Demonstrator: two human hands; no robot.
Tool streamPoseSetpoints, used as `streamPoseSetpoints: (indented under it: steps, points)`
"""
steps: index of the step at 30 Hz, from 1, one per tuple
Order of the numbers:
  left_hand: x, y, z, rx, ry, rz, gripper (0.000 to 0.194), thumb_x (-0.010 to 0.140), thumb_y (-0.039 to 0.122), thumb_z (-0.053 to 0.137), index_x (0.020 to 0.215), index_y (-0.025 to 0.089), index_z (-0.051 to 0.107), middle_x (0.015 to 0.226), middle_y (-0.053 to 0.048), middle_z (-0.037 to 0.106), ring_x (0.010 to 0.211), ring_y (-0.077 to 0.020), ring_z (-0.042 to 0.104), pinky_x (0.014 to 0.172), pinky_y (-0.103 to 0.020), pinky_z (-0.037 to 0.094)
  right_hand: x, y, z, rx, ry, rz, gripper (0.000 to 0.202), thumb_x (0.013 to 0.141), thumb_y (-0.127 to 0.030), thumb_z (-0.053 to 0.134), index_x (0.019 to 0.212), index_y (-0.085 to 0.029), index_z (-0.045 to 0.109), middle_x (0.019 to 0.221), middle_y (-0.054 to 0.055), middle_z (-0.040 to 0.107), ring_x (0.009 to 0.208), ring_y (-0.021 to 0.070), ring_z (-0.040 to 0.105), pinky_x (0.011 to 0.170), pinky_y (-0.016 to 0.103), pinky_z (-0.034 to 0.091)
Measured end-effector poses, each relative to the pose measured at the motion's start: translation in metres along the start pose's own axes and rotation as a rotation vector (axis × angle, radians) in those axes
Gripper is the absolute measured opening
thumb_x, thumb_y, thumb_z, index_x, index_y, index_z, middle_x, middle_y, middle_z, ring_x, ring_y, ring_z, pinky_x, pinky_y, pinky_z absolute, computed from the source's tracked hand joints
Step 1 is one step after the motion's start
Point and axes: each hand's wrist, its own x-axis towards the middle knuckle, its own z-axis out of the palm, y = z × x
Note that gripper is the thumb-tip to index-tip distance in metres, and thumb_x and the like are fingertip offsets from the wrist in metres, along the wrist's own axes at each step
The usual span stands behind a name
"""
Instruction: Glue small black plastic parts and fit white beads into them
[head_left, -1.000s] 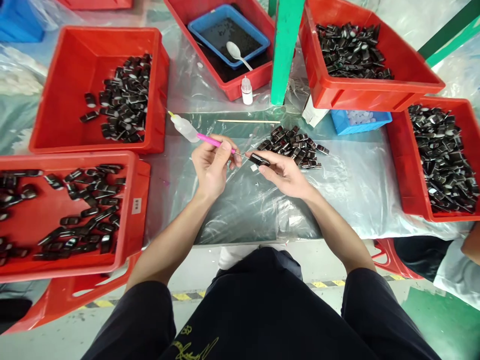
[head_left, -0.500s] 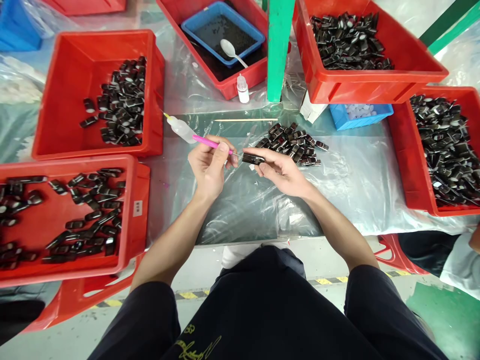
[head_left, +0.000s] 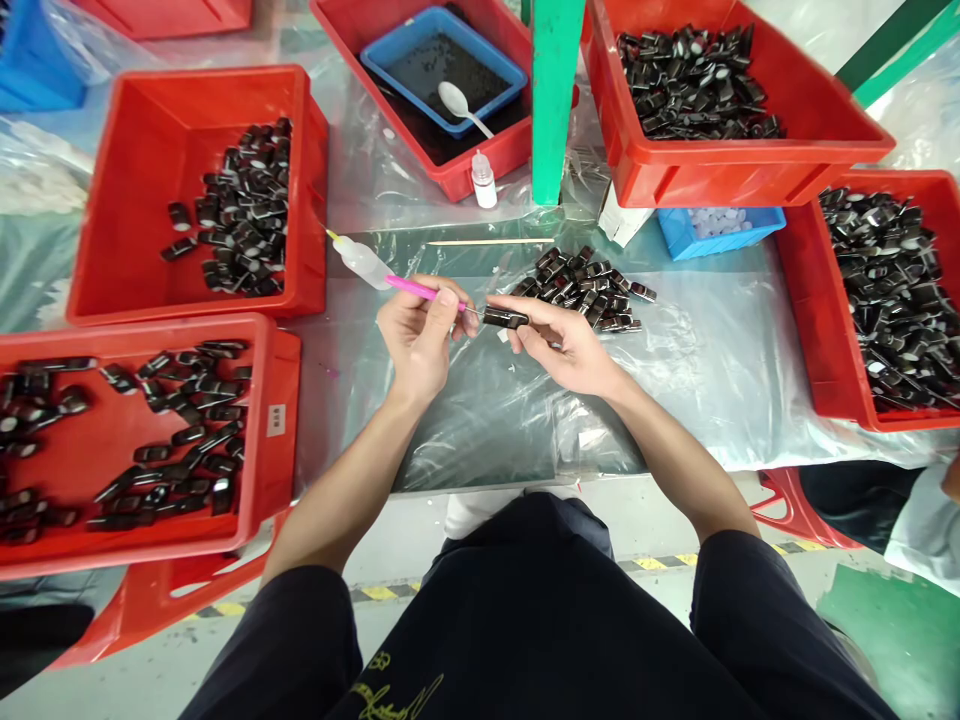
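- Hands met over the middle of the plastic-covered table [head_left: 720,350], just above the person's lap.
- The left hand [head_left: 420,335] was closed around a pink tool [head_left: 412,288], pinched between thumb and fingers, its thin tip pointing right at the end of a black part [head_left: 505,318].
- The right hand [head_left: 566,345] held that black part between thumb and fingertips, lying roughly level, palm turned up, the other fingers loosely curled.
- The two hands sat just beside each other, tool tip at or touching the part; which, I could not tell.
- A squeeze bottle [head_left: 360,260] with a yellow nozzle lay on the table just behind the left hand.
- A pile of parts [head_left: 589,285] lay loose on the plastic just beyond the right hand, with a thin stick [head_left: 487,242] behind it.
- Red bins [head_left: 135,200] with more black parts stood to the left, the right and the far side.
- A small dropper bottle [head_left: 484,182] stood beside a green post [head_left: 553,100].
- A blue tray [head_left: 442,65] with a white spoon [head_left: 463,105] sat inside the far red bin.
- A small blue tray [head_left: 720,228] with pale pieces sat to the right, partly under a bin.
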Motion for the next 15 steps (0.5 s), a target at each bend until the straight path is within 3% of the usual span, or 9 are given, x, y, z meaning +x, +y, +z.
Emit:
streamPoseSetpoints:
  steps: [11, 15]
  points:
    - [-0.0012, -0.0015, -0.0001, 0.025, 0.020, 0.022, 0.046, 0.094, 0.067, 0.073, 0.082, 0.023, 0.066, 0.064, 0.002, 0.062, 0.049, -0.0096, 0.056, 0.046, -0.027, 0.041, 0.0005, -0.0005, -0.0004, 0.019, 0.013, 0.009, 0.045, 0.113, -0.025, 0.040, 0.155, -0.018, 0.055, 0.094, 0.004, 0.069, 0.081, 0.0153, 0.066, 0.073, 0.032, 0.060]
    - [-0.0001, 0.0020, 0.0023, -0.089, 0.059, 0.009, 0.044, 0.091, 0.063, 0.079, 0.079, 0.021, 0.068, 0.064, 0.002, 0.064, 0.048, -0.0081, 0.057, 0.043, -0.024, 0.040, 0.0005, 0.0009, 0.0000, 0.007, 0.014, -0.019, 0.044, 0.113, -0.024, 0.039, 0.154, -0.018, 0.053, 0.094, 0.002, 0.067, 0.079, 0.0133, 0.063, 0.072, 0.029, 0.059]
